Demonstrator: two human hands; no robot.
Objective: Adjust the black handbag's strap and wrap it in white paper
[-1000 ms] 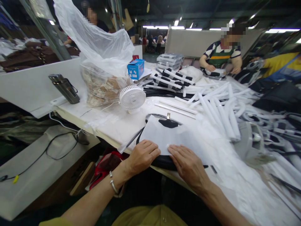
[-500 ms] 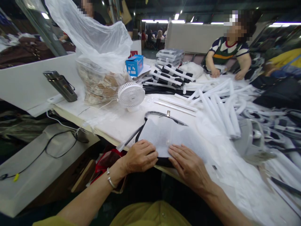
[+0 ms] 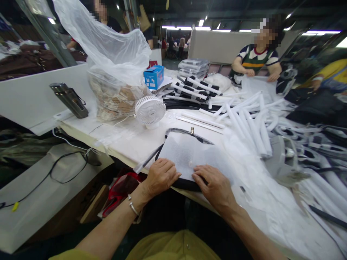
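A white translucent sheet [image 3: 181, 153] lies over a black bag [image 3: 187, 184], whose dark edge shows at the left and front. Behind the sheet, the bag's strap curves across the table with a small metal clasp [image 3: 192, 130]. My left hand [image 3: 162, 176] rests at the sheet's front left edge, fingers curled together; whether it grips the sheet is hidden. My right hand [image 3: 213, 182] lies on the front right part of the sheet, its fingers bent and thumb apart.
Left of the bag stand a white fan [image 3: 150, 110], a plastic sack [image 3: 116, 94] and a tilted flask [image 3: 69, 100]. White tubes [image 3: 252, 126] and plastic film [image 3: 260, 202] lie right. Across the table, a person [image 3: 257, 59] holds a clear sheet.
My right hand's fingers have bent more, and my left hand has shifted slightly left. Across the table, the person's hands have lifted a clear sheet.
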